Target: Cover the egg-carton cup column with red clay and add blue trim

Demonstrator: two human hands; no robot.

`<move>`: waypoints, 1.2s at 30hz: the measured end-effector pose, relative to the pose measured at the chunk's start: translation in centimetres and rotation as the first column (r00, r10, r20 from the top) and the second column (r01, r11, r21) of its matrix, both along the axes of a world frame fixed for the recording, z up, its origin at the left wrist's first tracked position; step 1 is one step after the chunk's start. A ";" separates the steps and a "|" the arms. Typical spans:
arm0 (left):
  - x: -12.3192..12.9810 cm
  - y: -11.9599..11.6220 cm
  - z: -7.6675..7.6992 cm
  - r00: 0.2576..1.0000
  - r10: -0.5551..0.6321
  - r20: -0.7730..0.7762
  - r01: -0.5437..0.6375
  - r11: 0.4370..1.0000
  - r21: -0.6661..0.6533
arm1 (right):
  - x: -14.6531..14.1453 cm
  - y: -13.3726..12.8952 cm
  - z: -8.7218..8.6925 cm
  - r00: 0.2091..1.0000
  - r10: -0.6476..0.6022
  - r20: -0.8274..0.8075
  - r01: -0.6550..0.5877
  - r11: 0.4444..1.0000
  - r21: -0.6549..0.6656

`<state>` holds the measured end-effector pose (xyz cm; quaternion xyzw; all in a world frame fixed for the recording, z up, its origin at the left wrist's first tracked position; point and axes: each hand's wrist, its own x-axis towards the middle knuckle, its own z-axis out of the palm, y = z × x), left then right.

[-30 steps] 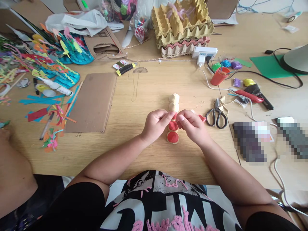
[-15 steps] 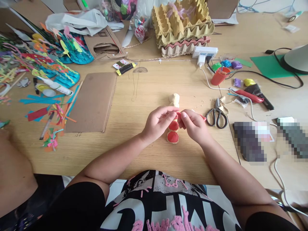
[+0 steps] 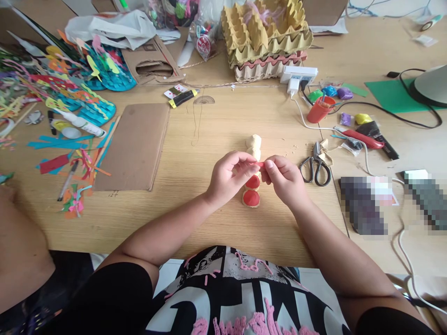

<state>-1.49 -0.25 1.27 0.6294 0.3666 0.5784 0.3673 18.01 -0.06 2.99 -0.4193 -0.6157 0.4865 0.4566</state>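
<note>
A small strip of soft red modelling clay [image 3: 260,164] spans the gap between my two hands. The fingertips and thumb of my left hand [image 3: 232,174] pinch one end, and my right hand [image 3: 282,179] pinches the other. Below them on the table stands a row of pale egg-carton cups [image 3: 253,142], running away from me. The two nearest cups show red faces [image 3: 251,198]; the far ones are bare and pale. My hands hide the middle of the row.
Black-handled scissors [image 3: 316,165] lie right of my right hand, near pale scraps. Farther right are a red cup [image 3: 320,110] and a white cable. A cardboard sheet [image 3: 132,146] lies to the left beside paper strips. Stacked egg trays [image 3: 267,39] stand at the back.
My hands have parted slightly, and more of the red clay shows between the fingertips. The red bit seen beyond my right hand is now out of sight.
</note>
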 end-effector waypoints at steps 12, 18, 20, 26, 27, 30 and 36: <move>0.0 -0.3 0.0 0.984 0.049 -0.174 -0.018 0.985 0.173 | 0.1 0.2 0.3 0.994 0.112 0.010 -0.112 0.993 -0.030; -0.3 0.4 -0.7 0.954 0.056 -0.293 0.035 0.955 0.296 | 0.2 0.5 0.0 0.986 0.163 -0.045 -0.167 0.981 -0.102; -0.4 0.4 -1.0 0.942 0.055 -0.331 0.053 0.950 0.309 | 0.5 0.7 -0.1 0.983 0.182 -0.004 -0.181 0.980 -0.078; -0.6 0.5 -1.2 0.910 0.147 -0.388 0.004 0.932 0.363 | 1.2 1.1 -0.5 0.968 0.235 0.085 -0.229 0.970 -0.075; -0.6 0.5 -1.2 0.906 0.162 -0.391 -0.001 0.925 0.381 | 1.2 1.1 -0.5 0.968 0.238 0.081 -0.232 0.970 -0.075; -0.5 0.5 -1.2 0.891 0.207 -0.404 -0.020 0.906 0.422 | 1.1 1.0 -0.3 0.972 0.215 0.096 -0.210 0.976 -0.053; -0.4 0.4 -1.4 0.865 0.306 -0.397 -0.065 0.854 0.517 | 1.1 0.7 0.4 0.983 0.137 0.127 -0.142 0.989 0.032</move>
